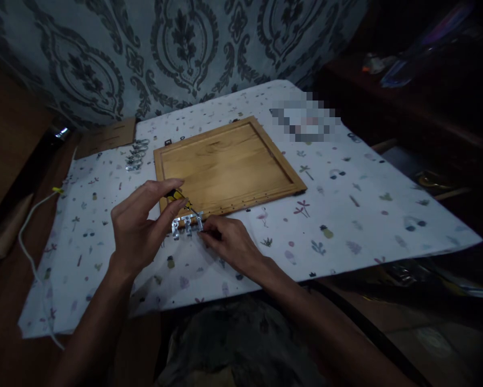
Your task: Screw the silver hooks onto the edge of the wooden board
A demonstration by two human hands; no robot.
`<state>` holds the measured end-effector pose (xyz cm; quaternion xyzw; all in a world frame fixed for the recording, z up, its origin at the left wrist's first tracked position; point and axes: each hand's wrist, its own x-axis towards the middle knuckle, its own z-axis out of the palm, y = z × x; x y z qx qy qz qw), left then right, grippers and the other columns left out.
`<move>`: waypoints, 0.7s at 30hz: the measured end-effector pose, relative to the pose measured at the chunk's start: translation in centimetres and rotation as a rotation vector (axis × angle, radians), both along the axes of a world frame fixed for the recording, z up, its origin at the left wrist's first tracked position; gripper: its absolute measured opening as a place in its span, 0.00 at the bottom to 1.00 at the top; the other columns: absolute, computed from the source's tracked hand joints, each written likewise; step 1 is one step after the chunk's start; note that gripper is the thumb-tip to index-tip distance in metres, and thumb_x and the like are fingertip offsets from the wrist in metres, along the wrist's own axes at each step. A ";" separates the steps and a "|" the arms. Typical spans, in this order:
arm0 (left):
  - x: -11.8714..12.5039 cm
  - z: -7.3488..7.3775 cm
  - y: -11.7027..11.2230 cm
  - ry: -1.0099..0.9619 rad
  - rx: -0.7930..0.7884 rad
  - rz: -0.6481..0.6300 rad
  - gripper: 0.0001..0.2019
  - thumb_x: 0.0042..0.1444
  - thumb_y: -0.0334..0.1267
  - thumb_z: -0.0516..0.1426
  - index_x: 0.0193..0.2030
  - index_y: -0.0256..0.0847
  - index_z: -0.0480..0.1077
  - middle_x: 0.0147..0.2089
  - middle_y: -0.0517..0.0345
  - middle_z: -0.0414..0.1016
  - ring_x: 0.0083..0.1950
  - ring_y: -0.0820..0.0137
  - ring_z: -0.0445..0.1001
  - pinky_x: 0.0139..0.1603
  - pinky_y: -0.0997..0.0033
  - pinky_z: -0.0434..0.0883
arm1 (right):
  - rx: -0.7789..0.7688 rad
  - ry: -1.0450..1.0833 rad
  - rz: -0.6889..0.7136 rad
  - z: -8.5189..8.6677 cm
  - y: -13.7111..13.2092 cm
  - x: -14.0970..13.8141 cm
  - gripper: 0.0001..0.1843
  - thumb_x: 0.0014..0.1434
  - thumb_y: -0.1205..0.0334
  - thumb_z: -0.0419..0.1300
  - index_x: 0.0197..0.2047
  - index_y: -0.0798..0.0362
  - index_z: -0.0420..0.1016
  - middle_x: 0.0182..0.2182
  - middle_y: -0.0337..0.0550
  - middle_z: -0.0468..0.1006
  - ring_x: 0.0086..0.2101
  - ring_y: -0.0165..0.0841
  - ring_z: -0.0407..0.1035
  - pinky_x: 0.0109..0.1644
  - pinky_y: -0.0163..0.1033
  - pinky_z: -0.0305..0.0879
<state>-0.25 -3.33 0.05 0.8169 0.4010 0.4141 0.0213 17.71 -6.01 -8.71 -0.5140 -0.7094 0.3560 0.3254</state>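
Note:
My left hand (pixel 142 215) pinches a small yellow-and-black screwdriver (pixel 177 195) between thumb and fingers. Its thin shaft slants down to the right, to the right end of a shiny metal hook strip (pixel 188 219). That strip lies along the near left edge of a framed wooden panel (pixel 221 166), its hooks hanging toward me. At the strip's right end, the thumb and fingertips of my right hand (pixel 233 242) are closed on it. Whether a screw sits under the screwdriver tip is too small to tell. Small dark holes run along the panel's near edge.
Several metal clips or hooks (pixel 136 155) lie left of the panel, near a piece of cardboard (pixel 106 138). A printed white cloth (pixel 346 204) covers the table. A blurred-out item (pixel 308 119) lies at the back right. A white cable (pixel 27 250) hangs at the left edge.

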 end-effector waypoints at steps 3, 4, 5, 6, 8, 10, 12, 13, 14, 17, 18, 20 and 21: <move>0.1 0.2 0.0 -0.005 -0.032 -0.019 0.10 0.64 0.36 0.62 0.52 0.50 0.76 0.47 0.61 0.84 0.47 0.68 0.82 0.50 0.63 0.81 | -0.009 0.001 0.006 0.0 0.0 0.0 0.03 0.61 0.69 0.63 0.36 0.53 0.77 0.29 0.39 0.81 0.30 0.30 0.72 0.36 0.35 0.63; 0.2 0.4 0.0 -0.003 -0.038 -0.028 0.11 0.64 0.35 0.62 0.52 0.50 0.76 0.48 0.61 0.84 0.47 0.67 0.82 0.50 0.63 0.81 | -0.013 -0.001 0.009 0.0 0.1 0.0 0.03 0.61 0.69 0.62 0.36 0.53 0.78 0.29 0.39 0.81 0.30 0.31 0.72 0.36 0.35 0.64; 0.2 0.5 0.0 0.003 -0.041 -0.037 0.11 0.64 0.35 0.62 0.52 0.50 0.76 0.48 0.61 0.84 0.47 0.67 0.83 0.51 0.63 0.81 | -0.017 0.000 0.011 0.0 0.1 0.0 0.04 0.61 0.69 0.62 0.36 0.53 0.78 0.29 0.40 0.81 0.30 0.31 0.72 0.36 0.35 0.64; 0.2 0.6 0.1 0.007 -0.045 -0.044 0.11 0.64 0.34 0.62 0.52 0.49 0.76 0.48 0.61 0.84 0.48 0.67 0.83 0.51 0.63 0.81 | -0.018 0.004 0.012 0.0 0.0 0.0 0.04 0.61 0.69 0.62 0.36 0.53 0.78 0.29 0.40 0.81 0.30 0.31 0.72 0.37 0.35 0.64; 0.2 0.7 0.2 0.005 -0.059 -0.052 0.11 0.64 0.34 0.62 0.52 0.49 0.77 0.49 0.61 0.84 0.49 0.67 0.83 0.52 0.63 0.81 | -0.010 0.016 0.008 0.0 0.0 0.0 0.04 0.61 0.68 0.62 0.35 0.52 0.78 0.29 0.39 0.81 0.30 0.31 0.72 0.36 0.35 0.63; 0.0 0.7 0.3 -0.011 -0.081 -0.060 0.12 0.64 0.34 0.63 0.53 0.49 0.77 0.50 0.60 0.84 0.50 0.67 0.83 0.54 0.64 0.81 | -0.006 0.023 0.005 0.0 0.0 0.0 0.04 0.61 0.67 0.61 0.35 0.52 0.78 0.29 0.39 0.80 0.29 0.30 0.71 0.36 0.35 0.63; -0.1 0.6 0.4 -0.025 -0.094 -0.070 0.12 0.64 0.34 0.62 0.53 0.49 0.77 0.50 0.60 0.84 0.50 0.67 0.83 0.54 0.64 0.80 | -0.018 0.017 0.006 -0.1 0.0 0.0 0.04 0.61 0.67 0.62 0.36 0.52 0.78 0.29 0.39 0.80 0.29 0.31 0.71 0.36 0.35 0.63; -0.2 0.6 0.5 -0.023 -0.097 -0.079 0.12 0.64 0.34 0.62 0.53 0.50 0.77 0.50 0.60 0.84 0.50 0.67 0.83 0.54 0.64 0.80 | -0.026 0.012 0.005 -0.1 0.0 0.0 0.03 0.61 0.67 0.62 0.36 0.52 0.77 0.29 0.39 0.80 0.29 0.31 0.71 0.36 0.36 0.63; -0.2 0.6 0.5 -0.018 -0.099 -0.090 0.13 0.64 0.34 0.62 0.54 0.50 0.77 0.50 0.60 0.84 0.50 0.67 0.83 0.54 0.64 0.80 | -0.033 0.008 0.005 -0.1 0.0 0.0 0.03 0.61 0.68 0.62 0.36 0.52 0.77 0.29 0.39 0.80 0.30 0.31 0.71 0.36 0.36 0.63; -0.3 0.9 0.8 0.017 -0.106 -0.139 0.12 0.65 0.33 0.61 0.54 0.50 0.77 0.50 0.60 0.84 0.51 0.67 0.83 0.55 0.64 0.80 | -0.026 0.012 0.008 -0.1 0.1 0.0 0.03 0.60 0.69 0.62 0.35 0.52 0.77 0.29 0.39 0.80 0.29 0.31 0.71 0.36 0.36 0.63; -0.3 1.0 0.9 0.029 -0.110 -0.160 0.12 0.65 0.33 0.60 0.53 0.49 0.77 0.50 0.59 0.84 0.51 0.67 0.83 0.55 0.64 0.80 | -0.018 0.018 0.011 0.0 0.1 0.0 0.04 0.60 0.69 0.62 0.35 0.52 0.77 0.29 0.39 0.80 0.29 0.31 0.70 0.36 0.35 0.63; -0.3 1.3 1.3 0.046 -0.112 -0.203 0.12 0.65 0.33 0.60 0.53 0.49 0.77 0.50 0.59 0.84 0.51 0.67 0.83 0.55 0.64 0.80 | -0.006 0.030 0.017 0.1 0.1 0.1 0.05 0.61 0.69 0.61 0.34 0.52 0.77 0.29 0.38 0.80 0.29 0.30 0.70 0.35 0.35 0.62; -0.3 1.4 1.5 0.051 -0.111 -0.221 0.12 0.65 0.33 0.60 0.53 0.48 0.77 0.50 0.58 0.84 0.50 0.67 0.83 0.55 0.64 0.80 | -0.006 0.033 0.018 0.2 0.0 0.1 0.05 0.61 0.70 0.61 0.34 0.52 0.76 0.28 0.38 0.79 0.29 0.30 0.70 0.35 0.35 0.62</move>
